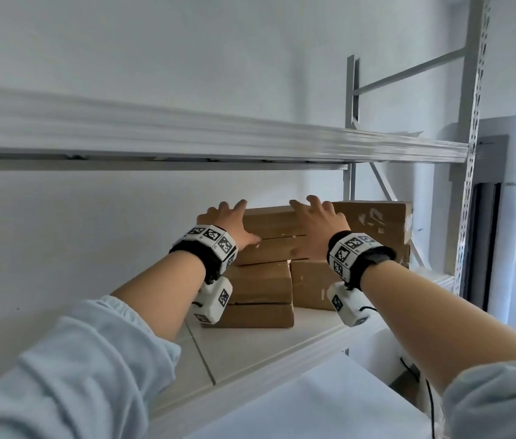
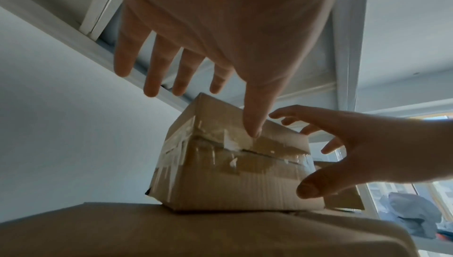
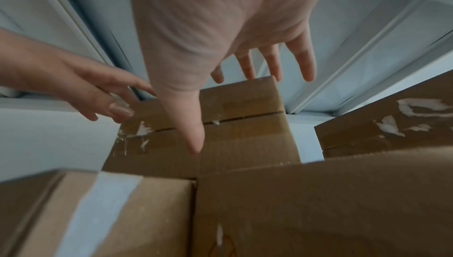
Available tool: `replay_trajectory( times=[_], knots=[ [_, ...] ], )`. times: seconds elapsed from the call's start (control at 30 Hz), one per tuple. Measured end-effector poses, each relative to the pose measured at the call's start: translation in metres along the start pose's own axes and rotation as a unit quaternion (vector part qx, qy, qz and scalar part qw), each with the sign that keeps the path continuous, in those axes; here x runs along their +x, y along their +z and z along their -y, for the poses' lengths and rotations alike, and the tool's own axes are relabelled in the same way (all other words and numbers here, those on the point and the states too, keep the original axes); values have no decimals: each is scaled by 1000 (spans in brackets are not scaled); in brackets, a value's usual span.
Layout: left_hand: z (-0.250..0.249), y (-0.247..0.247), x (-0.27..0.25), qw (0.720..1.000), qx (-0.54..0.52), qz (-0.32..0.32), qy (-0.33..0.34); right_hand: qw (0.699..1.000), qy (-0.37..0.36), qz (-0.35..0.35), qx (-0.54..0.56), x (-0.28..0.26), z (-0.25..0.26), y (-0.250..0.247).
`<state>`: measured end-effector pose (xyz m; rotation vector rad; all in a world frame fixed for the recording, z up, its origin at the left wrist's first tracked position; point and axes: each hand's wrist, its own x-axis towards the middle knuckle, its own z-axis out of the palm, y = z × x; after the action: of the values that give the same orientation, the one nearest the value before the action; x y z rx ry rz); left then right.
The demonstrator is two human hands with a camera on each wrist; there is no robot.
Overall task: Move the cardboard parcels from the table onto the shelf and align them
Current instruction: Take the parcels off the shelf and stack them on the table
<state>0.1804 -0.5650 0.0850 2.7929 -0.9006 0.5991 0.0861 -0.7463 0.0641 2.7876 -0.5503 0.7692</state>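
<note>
Four cardboard parcels show on the shelf (image 1: 282, 340), in two stacks of two side by side. The top left parcel (image 1: 269, 236) lies on the lower left parcel (image 1: 260, 293); the top right parcel (image 1: 377, 223) lies on the lower right parcel (image 1: 309, 285). The left hand (image 1: 225, 224) and right hand (image 1: 320, 228) flank the top left parcel, fingers spread and straight, thumbs on its front face, gripping nothing.

Soft daylight enters from the right; the white walls look bluish, both wrist views are dim and motion-blurred, and the wide-angle edges bend and smear
</note>
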Motion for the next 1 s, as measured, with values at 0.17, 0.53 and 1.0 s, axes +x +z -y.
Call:
replay_trajectory(
  times=[0.17, 0.53, 1.0],
  knots=[
    [-5, 23, 10, 998, -54, 30, 9, 1000, 11, 24, -11, 9, 5, 19],
    [-21, 23, -11, 994, -111, -11, 1, 991, 38, -116, -58, -9, 13, 20],
    [-7, -6, -90, 988, -43, -146, 16, 987, 32, -155, -12, -72, 35, -27]
  ],
)
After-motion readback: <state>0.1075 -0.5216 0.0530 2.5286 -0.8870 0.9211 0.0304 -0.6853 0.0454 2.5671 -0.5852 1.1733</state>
